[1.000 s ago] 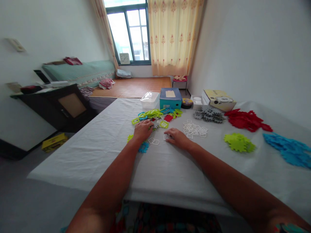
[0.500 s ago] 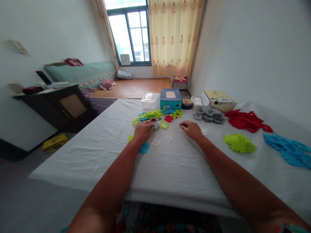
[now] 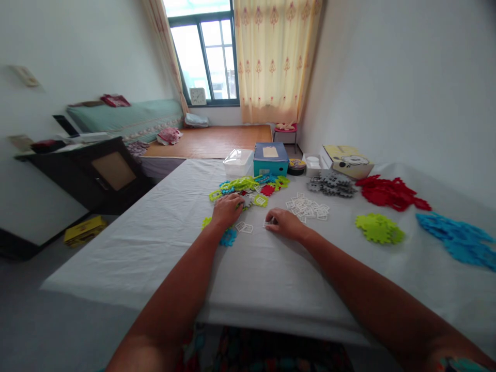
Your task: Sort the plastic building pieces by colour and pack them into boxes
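Observation:
My left hand (image 3: pixel 228 209) rests at the near side of a mixed pile of toy building pieces, its fingers loosely apart beside a grey piece (image 3: pixel 248 200). Lime-green pieces (image 3: pixel 242 183) spread behind it, and a blue gear-edged piece (image 3: pixel 228 237) lies below the wrist. My right hand (image 3: pixel 285 224) is low over the cloth, thumb and fingers closed on a small white lattice piece (image 3: pixel 266 224), mostly covered by the fingertips. Two more white lattice pieces (image 3: pixel 245 227) lie between the hands. Beyond my right hand is a heap of white lattice pieces (image 3: pixel 308 207).
Sorted by colour, grey gears (image 3: pixel 332 184), red pieces (image 3: pixel 389 193), lime-green gears (image 3: pixel 378 228) and blue pieces (image 3: pixel 455 237) lie to the right. A clear plastic box (image 3: pixel 238 163), a blue box (image 3: pixel 271 159), a round tin (image 3: pixel 296 166) and a yellow box (image 3: pixel 347 161) stand at the back.
My right hand has moved left and nearer, from beside the white heap to the lone white lattice piece, uncovering the heap. My left hand has stayed by the mixed pile.

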`<move>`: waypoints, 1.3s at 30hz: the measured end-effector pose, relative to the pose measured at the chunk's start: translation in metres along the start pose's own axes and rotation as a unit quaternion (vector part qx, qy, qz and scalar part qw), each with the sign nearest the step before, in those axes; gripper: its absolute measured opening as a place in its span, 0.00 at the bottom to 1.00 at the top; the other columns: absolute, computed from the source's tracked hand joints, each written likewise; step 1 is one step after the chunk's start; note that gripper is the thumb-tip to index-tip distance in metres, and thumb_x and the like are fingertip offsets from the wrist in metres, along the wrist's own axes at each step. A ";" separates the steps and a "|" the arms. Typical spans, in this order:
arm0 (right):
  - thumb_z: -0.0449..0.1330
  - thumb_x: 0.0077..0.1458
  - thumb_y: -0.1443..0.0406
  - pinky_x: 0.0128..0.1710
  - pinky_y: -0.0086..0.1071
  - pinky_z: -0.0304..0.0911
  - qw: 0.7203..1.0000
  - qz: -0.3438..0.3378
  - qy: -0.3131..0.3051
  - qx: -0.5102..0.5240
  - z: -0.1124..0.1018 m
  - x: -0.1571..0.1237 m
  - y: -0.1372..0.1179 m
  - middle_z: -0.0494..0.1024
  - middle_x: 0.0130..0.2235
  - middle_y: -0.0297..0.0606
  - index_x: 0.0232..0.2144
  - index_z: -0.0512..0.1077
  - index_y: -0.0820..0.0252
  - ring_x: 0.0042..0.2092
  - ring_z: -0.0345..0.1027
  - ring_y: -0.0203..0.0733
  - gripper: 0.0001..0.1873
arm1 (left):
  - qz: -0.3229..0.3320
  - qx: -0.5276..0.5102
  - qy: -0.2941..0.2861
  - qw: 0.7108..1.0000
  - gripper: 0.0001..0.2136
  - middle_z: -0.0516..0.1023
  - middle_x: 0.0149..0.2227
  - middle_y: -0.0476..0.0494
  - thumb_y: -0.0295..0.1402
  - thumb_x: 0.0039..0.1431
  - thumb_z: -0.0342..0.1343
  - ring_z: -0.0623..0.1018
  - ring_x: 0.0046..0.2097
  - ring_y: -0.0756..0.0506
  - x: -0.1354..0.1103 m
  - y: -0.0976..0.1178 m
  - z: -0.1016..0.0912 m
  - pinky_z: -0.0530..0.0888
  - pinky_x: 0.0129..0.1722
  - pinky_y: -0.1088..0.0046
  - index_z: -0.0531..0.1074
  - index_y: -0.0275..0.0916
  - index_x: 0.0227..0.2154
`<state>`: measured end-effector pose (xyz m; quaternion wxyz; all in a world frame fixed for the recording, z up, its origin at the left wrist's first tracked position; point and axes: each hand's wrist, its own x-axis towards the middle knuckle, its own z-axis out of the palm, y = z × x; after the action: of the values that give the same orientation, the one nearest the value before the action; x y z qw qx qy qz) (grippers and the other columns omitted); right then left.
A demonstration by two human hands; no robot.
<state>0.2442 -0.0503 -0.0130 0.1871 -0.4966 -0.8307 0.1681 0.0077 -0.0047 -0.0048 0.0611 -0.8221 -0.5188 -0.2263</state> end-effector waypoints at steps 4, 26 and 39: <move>0.67 0.45 0.67 0.32 0.26 0.59 0.998 0.011 0.010 0.055 -0.002 0.003 0.003 0.75 0.34 0.34 0.38 0.73 0.60 0.31 0.67 0.34 0.15 | 0.003 -0.001 0.000 1.000 0.11 0.77 0.49 0.48 0.35 0.60 0.51 0.75 0.51 0.44 0.000 -0.001 0.000 0.69 0.52 0.65 0.77 0.46 0.41; 0.55 0.61 0.58 0.55 0.42 0.53 0.977 -0.176 -0.037 -0.114 0.009 -0.005 -0.034 0.73 0.53 0.40 0.50 0.72 0.50 0.57 0.60 0.47 0.15 | -0.009 -0.011 -0.007 1.000 0.12 0.77 0.49 0.47 0.35 0.61 0.50 0.74 0.51 0.44 -0.002 0.000 0.001 0.68 0.52 0.65 0.76 0.47 0.43; 0.64 0.52 0.64 0.46 0.34 0.62 0.997 -0.076 -0.001 -0.024 0.009 0.000 -0.008 0.74 0.42 0.43 0.40 0.73 0.61 0.44 0.67 0.42 0.12 | -0.001 -0.011 -0.006 1.000 0.11 0.77 0.49 0.48 0.35 0.61 0.50 0.74 0.52 0.44 -0.001 -0.001 -0.001 0.68 0.53 0.65 0.76 0.47 0.42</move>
<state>0.2342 -0.0543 -0.0169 0.1867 -0.4357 -0.8702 0.1341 0.0063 -0.0061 -0.0044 0.0489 -0.8238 -0.5174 -0.2266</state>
